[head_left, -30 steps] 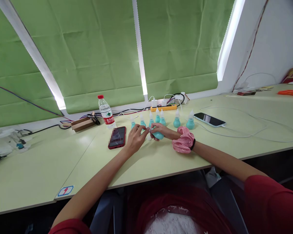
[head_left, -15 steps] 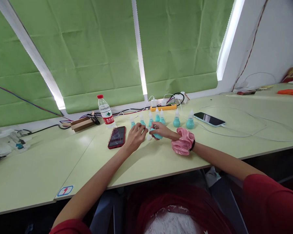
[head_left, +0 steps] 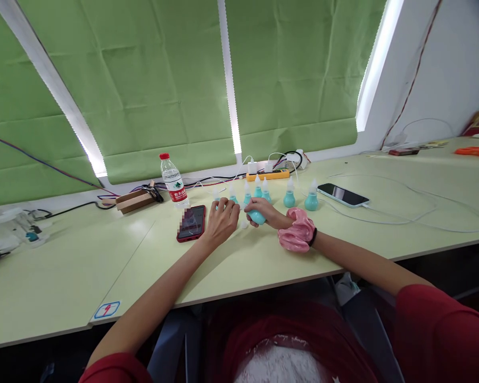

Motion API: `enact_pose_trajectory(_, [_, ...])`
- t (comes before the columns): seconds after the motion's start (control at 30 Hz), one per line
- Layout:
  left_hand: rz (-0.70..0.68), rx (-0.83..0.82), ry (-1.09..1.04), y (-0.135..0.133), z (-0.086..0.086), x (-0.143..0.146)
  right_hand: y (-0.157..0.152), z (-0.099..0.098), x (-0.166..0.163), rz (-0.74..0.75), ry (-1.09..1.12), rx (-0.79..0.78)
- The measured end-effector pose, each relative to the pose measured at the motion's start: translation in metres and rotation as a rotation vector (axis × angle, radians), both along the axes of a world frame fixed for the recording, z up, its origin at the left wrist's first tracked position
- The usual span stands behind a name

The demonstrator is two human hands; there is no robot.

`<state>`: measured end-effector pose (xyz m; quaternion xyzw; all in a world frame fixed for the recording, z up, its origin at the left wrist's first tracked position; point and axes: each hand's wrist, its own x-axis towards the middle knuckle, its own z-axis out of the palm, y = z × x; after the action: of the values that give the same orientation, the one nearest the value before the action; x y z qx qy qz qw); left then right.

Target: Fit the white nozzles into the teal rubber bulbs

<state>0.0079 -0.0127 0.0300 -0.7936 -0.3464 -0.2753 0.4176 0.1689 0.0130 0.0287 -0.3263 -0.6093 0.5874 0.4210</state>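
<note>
My right hand (head_left: 261,210) is wrapped round a teal squeeze-bulb nasal aspirator (head_left: 257,217), its narrow end turned toward my left hand. My left hand (head_left: 222,217) is closed close beside it, fingers curled down; a small pale part shows between the two hands, and what the left fingertips pinch is hidden. A small white round piece (head_left: 244,225) lies on the table below the hands. Behind them several more teal nasal aspirators with clear pointed tips stand upright, one (head_left: 289,199) and another (head_left: 311,201) to the right; others are partly covered by my hands.
A red-cased phone (head_left: 191,223) lies left of my left hand, with a water bottle (head_left: 174,183) behind. A yellow power strip (head_left: 268,175) and cables run along the wall. At right, a charging phone (head_left: 342,195) trails a white cable. An open cardboard box (head_left: 134,202) sits at left.
My left hand has turned slightly, its knuckles rolled up and its fingers curled further down. The bulb in my right hand has tilted a little and shows more of its rounded end.
</note>
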Motion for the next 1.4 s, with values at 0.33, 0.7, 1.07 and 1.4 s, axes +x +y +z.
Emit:
enact_pose_trajectory(0.33, [-0.036,-0.165,-0.186,0.003,0.0,0.001,0.002,0.002,0.004,0.012,-0.12,-0.018])
enact_pose_trajectory(0.7, [0.191,-0.219,-0.012,0.002,-0.016,0.01,0.016,-0.009,0.007,-0.159,-0.17,0.052])
enact_pose_trajectory(1.07, [0.096,-0.257,-0.27,-0.004,0.0,0.002,0.009,-0.01,0.007,-0.196,-0.293,0.431])
enact_pose_trajectory(1.4, [0.091,-0.469,-0.253,-0.018,0.005,0.009,-0.03,-0.008,-0.014,-0.128,-0.385,0.714])
